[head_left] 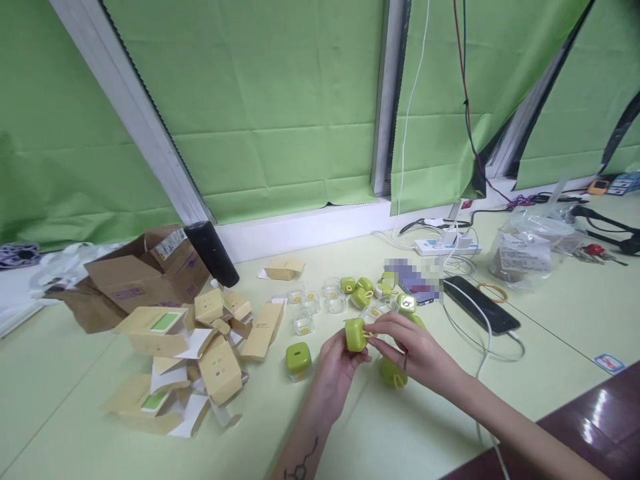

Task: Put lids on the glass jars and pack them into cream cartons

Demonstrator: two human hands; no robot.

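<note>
My left hand (336, 370) grips a small rounded-square green cap (355, 335) from below and behind. At the cap's right side, my right hand (413, 343) pinches a thin yellow-green loop (369, 333) that sticks out of it. Left of my hands stands a green-topped clear case (299, 360) with a slot in its top. Another green cap with a loop (394, 375) lies beneath my right hand. Farther back are several clear square cups (303, 323) with yellow marks inside, beside several green caps (361, 297) with loops.
Opened tan cartons (220, 370) are piled at left, before a brown cardboard box (145, 273) and a black cylinder (213, 253). To the right lie a phone (483, 305) on a white cable, a power strip (447, 247) and a plastic bag (525, 250). Green curtains hang behind.
</note>
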